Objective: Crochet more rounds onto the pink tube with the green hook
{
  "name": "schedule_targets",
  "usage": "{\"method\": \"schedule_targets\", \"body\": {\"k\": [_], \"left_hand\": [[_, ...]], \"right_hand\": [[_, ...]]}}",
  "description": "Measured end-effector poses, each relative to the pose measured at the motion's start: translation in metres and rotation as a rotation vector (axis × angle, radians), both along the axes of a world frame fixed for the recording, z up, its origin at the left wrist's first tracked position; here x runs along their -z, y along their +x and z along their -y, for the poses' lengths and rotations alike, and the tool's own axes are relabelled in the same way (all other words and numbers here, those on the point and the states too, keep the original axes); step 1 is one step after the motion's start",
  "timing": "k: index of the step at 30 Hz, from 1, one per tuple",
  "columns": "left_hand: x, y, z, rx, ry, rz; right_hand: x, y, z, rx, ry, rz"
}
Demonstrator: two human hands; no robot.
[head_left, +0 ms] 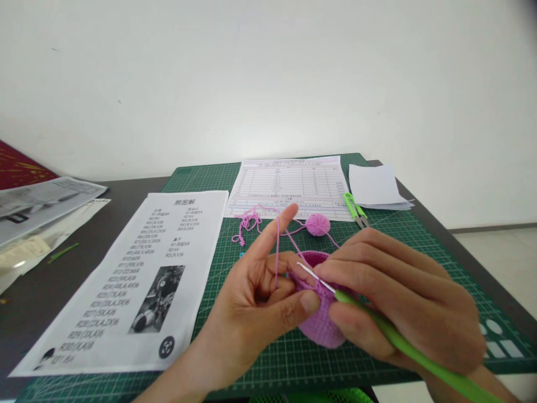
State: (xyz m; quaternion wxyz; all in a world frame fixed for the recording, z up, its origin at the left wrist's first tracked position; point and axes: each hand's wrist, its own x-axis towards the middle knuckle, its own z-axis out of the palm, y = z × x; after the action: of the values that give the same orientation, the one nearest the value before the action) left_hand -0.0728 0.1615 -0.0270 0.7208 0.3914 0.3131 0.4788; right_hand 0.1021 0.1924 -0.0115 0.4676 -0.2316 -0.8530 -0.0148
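Observation:
My left hand [255,291] pinches a small pink crocheted cup [321,327] between thumb and fingers, with pink yarn running up over the raised index finger. My right hand [403,296] grips a crochet hook with a green handle [403,344]; its metal tip lies on the rim of the pink piece. The yarn trails back to a small pink yarn ball [318,224] and a loose tangle [248,222] on the green cutting mat [268,358].
A printed pattern sheet [142,280] lies left of my hands. A table form [289,187], green thread snips [356,210] and a stack of white paper [375,187] lie farther back. Papers and a plastic bag [37,218] sit at the far left.

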Motion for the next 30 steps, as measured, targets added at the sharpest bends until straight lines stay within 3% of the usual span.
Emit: {"method": "schedule_targets", "body": {"k": [3,10,21,30], "left_hand": [[0.0,-0.001,0.0,-0.009,0.002,-0.022],[0.001,0.003,-0.003,-0.038,0.018,-0.046],[0.002,0.0,-0.005,-0.028,0.042,-0.043],[0.0,-0.004,-0.003,0.016,-0.017,-0.039]], "right_hand": [[0.003,-0.001,0.0,-0.041,-0.03,-0.042],[0.012,0.0,0.003,0.009,-0.161,-0.096],[0.013,0.0,0.006,0.063,-0.158,-0.111],[-0.002,0.011,0.001,-0.114,-0.353,-0.035]]}}
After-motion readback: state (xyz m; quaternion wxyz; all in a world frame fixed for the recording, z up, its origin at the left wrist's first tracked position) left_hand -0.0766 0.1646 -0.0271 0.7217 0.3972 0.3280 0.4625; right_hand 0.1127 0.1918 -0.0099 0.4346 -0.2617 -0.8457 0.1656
